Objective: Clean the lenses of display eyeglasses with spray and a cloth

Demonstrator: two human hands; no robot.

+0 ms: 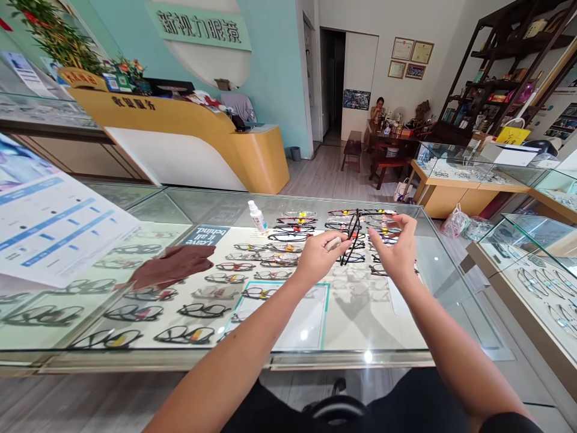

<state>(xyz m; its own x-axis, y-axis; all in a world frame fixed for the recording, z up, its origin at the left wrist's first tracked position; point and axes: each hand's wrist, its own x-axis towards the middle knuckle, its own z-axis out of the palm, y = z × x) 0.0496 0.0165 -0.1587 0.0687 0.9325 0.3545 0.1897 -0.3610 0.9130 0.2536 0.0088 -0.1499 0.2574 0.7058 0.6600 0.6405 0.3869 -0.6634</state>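
My left hand (319,254) is closed on a pair of black-framed eyeglasses (353,239), pinching it between thumb and fingers above the glass counter. The frame is held upright and seen nearly edge-on. A small pale object (333,243) also shows in the fingers of that hand, and I cannot make out its kind. Just right of the eyeglasses is my right hand (399,248), its thumb and fingers apart with nothing between them. Several rows of eyeglasses (288,248) lie under and around both hands, some with yellow or red tags.
The glass counter (351,355) spans the view. On it are a white spray bottle (256,218), a brown cloth (174,264), a teal-edged mat (322,325) and a printed calendar-like sheet (58,222). Behind stand a reception desk (265,156) and a seated person (377,114).
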